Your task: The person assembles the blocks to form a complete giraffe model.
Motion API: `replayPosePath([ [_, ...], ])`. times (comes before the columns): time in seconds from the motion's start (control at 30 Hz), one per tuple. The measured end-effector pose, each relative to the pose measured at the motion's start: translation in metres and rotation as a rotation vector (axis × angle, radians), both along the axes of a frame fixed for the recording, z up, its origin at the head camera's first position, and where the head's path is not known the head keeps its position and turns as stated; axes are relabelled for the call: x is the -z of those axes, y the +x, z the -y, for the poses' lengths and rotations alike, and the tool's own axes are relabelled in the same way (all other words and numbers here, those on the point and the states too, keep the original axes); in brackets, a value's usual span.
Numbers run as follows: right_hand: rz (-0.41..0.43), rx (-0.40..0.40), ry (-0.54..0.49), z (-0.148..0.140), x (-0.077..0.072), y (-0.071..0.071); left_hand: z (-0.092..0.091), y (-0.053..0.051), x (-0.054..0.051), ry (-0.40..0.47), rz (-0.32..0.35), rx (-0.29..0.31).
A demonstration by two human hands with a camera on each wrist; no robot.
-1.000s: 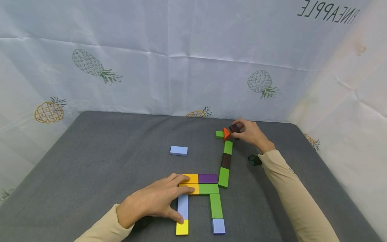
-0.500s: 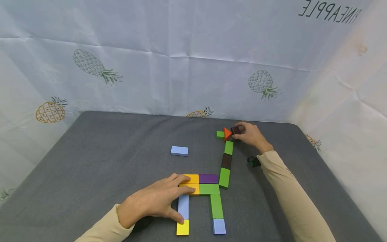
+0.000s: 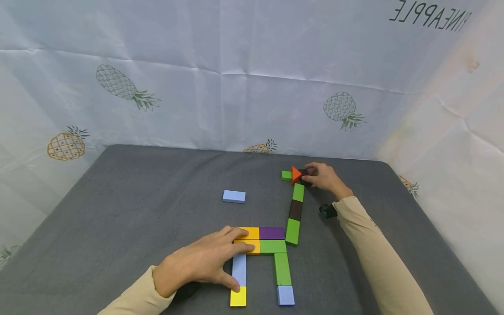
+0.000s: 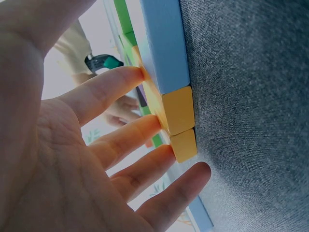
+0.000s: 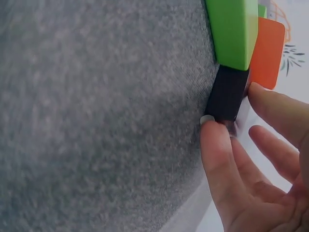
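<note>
At the far right of the blocks, my right hand pinches a dark brown block between thumb and fingers. That block lies against an orange triangular block, beside the top green block of a column. A small green block touches the triangle's left side. My left hand has its fingers spread, the fingertips resting on two orange-yellow blocks and the thumb at a yellow block. A light blue block lies between the thumb and fingers.
Purple and green blocks continue the rows rightward. A green block and a blue one run toward me. One loose light blue block lies apart on the grey cloth. A pineapple-print curtain stands behind.
My right hand has brought the dark brown block down and slightly toward me, against the orange triangle and near the column's top. My left hand stays put.
</note>
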State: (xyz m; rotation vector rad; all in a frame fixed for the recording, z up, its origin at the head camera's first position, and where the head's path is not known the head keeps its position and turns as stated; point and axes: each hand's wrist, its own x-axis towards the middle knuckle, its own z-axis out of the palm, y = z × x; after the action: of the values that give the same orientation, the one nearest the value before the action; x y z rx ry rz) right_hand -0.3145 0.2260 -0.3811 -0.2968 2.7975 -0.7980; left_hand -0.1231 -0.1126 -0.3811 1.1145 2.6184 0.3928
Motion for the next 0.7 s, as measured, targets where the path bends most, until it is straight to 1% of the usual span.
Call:
replayPosePath([
  [0.17,-0.015,-0.018,-0.009,0.0028,0.0028,-0.0013,0.0001,-0.0002,0.0004,0.000,0.001,-0.001],
  [0.43,0.014,-0.050,-0.023,0.0045,0.0061,-0.0024,-0.0002,-0.0004,0.0005,-0.002,-0.001,0.000],
  [0.7,-0.007,-0.073,-0.016,0.0046,0.0070,-0.0014,-0.0008,-0.0009,0.0000,-0.009,0.004,-0.003],
])
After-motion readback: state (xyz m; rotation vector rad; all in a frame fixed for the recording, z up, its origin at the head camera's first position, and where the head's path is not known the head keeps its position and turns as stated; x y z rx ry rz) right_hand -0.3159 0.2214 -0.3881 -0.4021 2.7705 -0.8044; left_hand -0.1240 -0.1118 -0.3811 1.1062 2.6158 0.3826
